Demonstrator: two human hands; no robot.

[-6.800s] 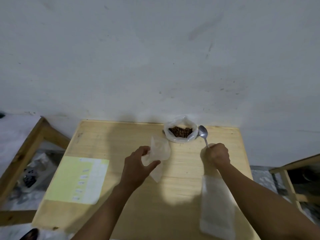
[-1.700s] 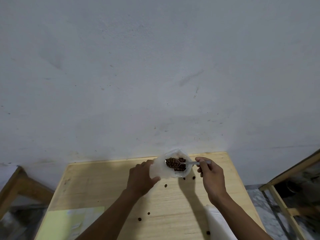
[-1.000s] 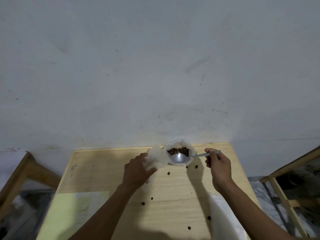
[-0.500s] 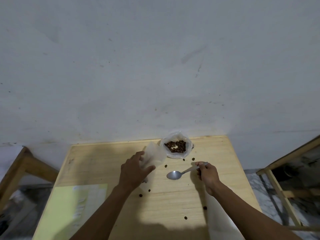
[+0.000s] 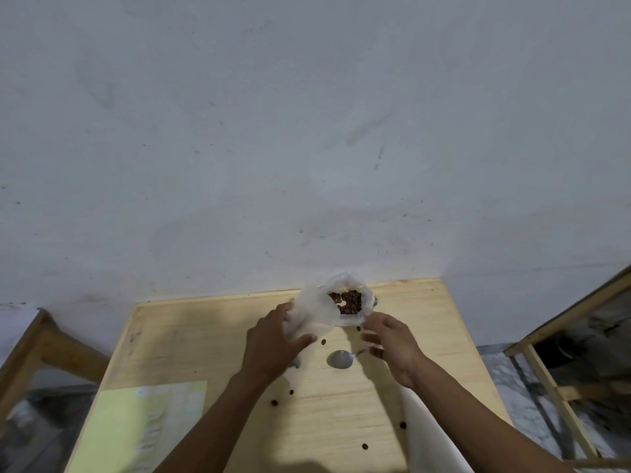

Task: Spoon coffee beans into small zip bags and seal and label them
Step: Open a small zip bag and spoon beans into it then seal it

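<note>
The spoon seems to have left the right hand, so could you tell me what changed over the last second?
The right hand set the spoon down on the table, let go, and now reaches open toward the small zip bag. The left hand still holds that bag. The bag of coffee beans and the spilled beans stayed put.

Wooden table (image 5: 211,336), grey wall (image 5: 307,131), maybe wood frames L/R.
</note>
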